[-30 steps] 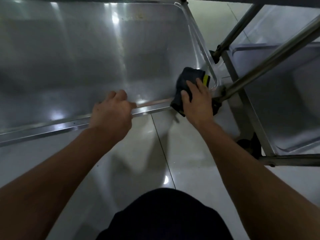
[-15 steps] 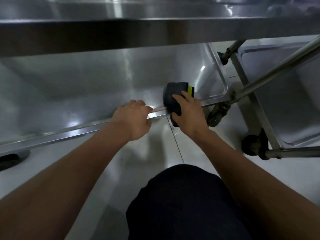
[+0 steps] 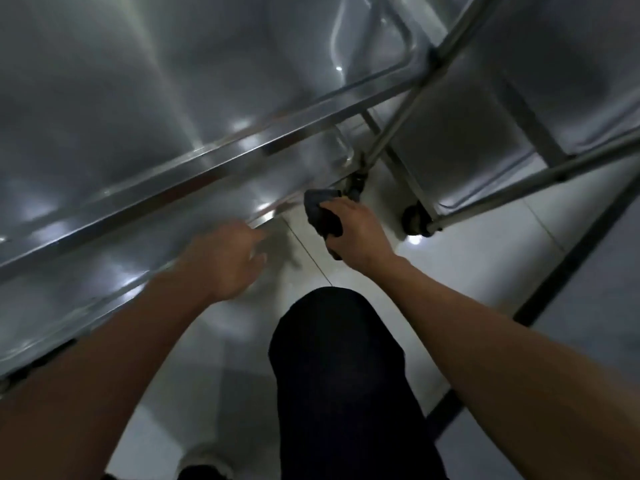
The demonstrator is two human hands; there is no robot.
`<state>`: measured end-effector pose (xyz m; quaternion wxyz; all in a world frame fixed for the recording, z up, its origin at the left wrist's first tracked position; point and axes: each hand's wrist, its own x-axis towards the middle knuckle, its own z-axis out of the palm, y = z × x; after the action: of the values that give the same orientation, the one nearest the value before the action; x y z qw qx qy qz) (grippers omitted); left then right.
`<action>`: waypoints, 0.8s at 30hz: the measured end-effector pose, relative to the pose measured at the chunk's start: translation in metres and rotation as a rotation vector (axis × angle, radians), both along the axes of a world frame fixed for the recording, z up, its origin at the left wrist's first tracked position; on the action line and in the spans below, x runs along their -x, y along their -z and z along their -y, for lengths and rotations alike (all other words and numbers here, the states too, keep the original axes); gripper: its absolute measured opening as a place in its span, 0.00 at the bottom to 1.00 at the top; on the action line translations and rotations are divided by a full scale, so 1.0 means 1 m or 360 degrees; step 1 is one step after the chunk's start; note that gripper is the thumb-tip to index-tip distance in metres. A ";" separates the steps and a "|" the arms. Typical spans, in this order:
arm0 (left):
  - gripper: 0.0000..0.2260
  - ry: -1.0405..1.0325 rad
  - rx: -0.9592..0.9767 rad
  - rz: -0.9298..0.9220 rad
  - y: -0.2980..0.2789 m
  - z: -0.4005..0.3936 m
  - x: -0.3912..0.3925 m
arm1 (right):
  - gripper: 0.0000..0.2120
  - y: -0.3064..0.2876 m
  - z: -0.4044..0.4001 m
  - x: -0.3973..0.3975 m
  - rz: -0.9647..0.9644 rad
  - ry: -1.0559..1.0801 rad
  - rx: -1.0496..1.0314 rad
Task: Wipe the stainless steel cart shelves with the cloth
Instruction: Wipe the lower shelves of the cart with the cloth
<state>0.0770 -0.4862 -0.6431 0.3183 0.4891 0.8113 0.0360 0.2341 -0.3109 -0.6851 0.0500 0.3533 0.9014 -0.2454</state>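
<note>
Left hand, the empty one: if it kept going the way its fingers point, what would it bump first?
Probably the shiny steel front rim of the lower cart shelf, just ahead of the left hand. The frame is blurred, so contact is unclear.

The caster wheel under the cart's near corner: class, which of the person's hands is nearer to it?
Right. The right hand, gripping the cloth, is just beside the caster wheel. The left hand is farther along the lower shelf's rim.
</note>
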 end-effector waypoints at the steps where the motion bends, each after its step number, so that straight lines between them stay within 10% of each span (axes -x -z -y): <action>1: 0.20 0.0030 -0.0006 0.0025 -0.017 -0.002 -0.006 | 0.27 -0.015 0.004 -0.008 -0.0003 0.0072 0.0037; 24: 0.23 0.0294 0.0028 -0.0115 -0.387 0.089 -0.073 | 0.24 -0.365 0.158 -0.107 -0.0288 0.0553 0.0334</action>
<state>0.1499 -0.5756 -0.2565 0.2952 0.5598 0.7741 -0.0183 0.3408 -0.4694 -0.3203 -0.0375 0.4728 0.7973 -0.3733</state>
